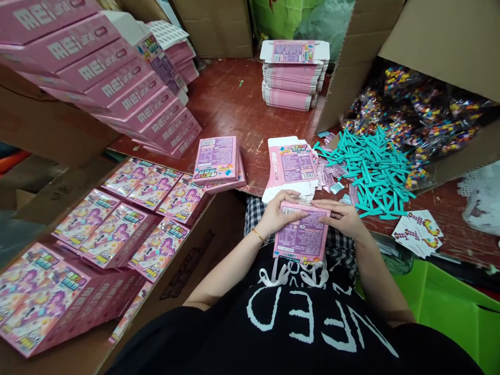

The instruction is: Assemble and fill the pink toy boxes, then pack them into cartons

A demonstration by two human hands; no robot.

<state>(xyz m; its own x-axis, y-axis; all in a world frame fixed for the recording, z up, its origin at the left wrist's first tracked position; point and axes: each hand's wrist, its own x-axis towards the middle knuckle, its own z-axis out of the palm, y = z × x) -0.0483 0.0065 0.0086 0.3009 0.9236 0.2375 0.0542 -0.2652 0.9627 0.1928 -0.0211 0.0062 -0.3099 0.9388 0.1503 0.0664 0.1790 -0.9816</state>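
Between my two hands, close to my body, is a pink and purple printed box [301, 237] with its printed panel facing up. My left hand [279, 216] grips its left edge, the thumb lying across the panel. On the right edge and far end rest the fingers of my right hand [344, 219], bent around the box. Just beyond my hands, flat unfolded cartons [291, 162] lie in a small pile at the table edge. Left of them, two closed pink boxes [217, 160] are stacked.
Teal plastic tools [377, 172] are heaped to the right, with pattern cards [417, 233] nearer me. A cardboard box [441, 57] holds bags of colourful beads. Flat cartons [292, 78] are stacked at the back. Finished-looking boxes [117, 224] fill a carton on the left, beside a tall stack [97, 78].
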